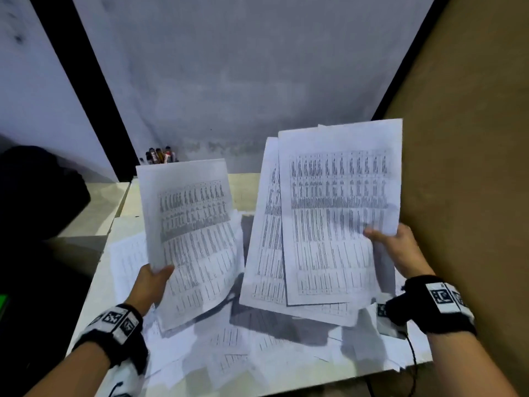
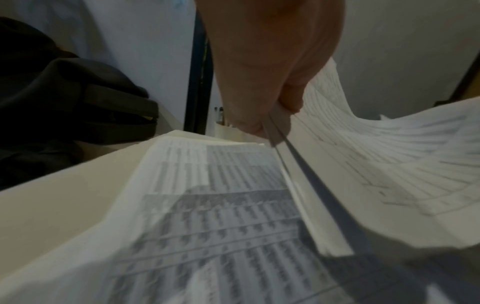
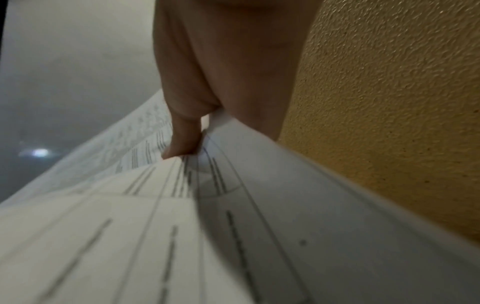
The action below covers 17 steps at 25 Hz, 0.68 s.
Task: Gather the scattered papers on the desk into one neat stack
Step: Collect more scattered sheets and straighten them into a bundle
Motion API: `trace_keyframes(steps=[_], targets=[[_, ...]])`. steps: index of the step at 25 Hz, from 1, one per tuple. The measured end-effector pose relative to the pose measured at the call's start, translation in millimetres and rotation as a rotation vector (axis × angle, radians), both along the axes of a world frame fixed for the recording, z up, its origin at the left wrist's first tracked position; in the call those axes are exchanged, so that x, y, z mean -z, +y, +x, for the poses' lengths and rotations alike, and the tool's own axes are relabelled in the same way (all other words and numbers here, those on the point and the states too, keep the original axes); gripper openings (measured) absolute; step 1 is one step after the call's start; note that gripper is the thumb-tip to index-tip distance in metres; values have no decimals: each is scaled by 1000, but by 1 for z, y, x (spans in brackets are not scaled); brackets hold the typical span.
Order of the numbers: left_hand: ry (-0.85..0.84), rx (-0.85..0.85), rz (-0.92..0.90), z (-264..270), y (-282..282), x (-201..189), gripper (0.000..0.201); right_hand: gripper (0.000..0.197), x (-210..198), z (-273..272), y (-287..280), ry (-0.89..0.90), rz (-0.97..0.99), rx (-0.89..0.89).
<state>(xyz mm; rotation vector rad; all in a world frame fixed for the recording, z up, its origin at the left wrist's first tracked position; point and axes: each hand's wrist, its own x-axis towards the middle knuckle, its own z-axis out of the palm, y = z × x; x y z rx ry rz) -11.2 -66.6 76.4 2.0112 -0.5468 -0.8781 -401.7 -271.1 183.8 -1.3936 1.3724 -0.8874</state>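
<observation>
A pale desk point(image 1: 94, 285) stands in a corner, with a grey-white wall behind it and a brown textured panel point(image 1: 469, 138) closing off the right side. At the far left, beside the desk, lies a dark bag point(image 1: 37, 193). Further right, at the far edge of the desk, a cluster of pens point(image 1: 160, 156) pokes up behind the raised paper.

The left hand point(image 1: 150, 283) holds a printed sheet point(image 1: 191, 236) up above the left part of the desk, thumb on the front face near the sheet's left edge and fingers behind it; the left wrist view shows the fingers point(image 2: 262, 115) curled and pinching that edge.

Loose papers point(image 1: 257, 348) covered in tables lie overlapping across the near and middle desk, under both raised hands.

To the right, the right hand point(image 1: 396, 247) holds a fanned bundle of sheets point(image 1: 329, 219) upright, edges uneven, thumb pressed on the front near the right edge and fingers hidden behind. The right wrist view shows the thumb point(image 3: 182, 139) clamping the paper.
</observation>
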Motion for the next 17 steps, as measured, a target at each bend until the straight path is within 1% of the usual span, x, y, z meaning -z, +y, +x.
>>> trace_keyframes(steps=[1,2,4,5,7,10,12,13,15,17], targets=[[5,72,-20,-9,-5,-8,23,32,-6,5,-2,-54,-6,-19],[23,156,-46,-18,-11,-16,24,33,-9,14,-2,-71,-4,-47],[27,293,-102,-35,-25,-32,20,34,0,31,2,-57,29,-98],[5,320,-119,-42,-32,-40,17,34,6,37,5,-61,53,-103],[-51,299,-121,-46,-44,-49,15,35,9,37,5,-94,75,-90],[-76,288,-71,-43,-44,-53,17,36,4,28,-2,-164,76,-94],[-40,342,-90,-48,-41,-53,23,32,8,32,-2,-167,92,-83],[-11,372,-115,-54,-39,-56,26,26,13,39,-1,-145,112,-73],[57,406,-162,-68,-36,-64,20,15,30,53,6,-105,188,-64],[101,448,-201,-76,-33,-67,27,11,45,67,15,-119,287,-97]])
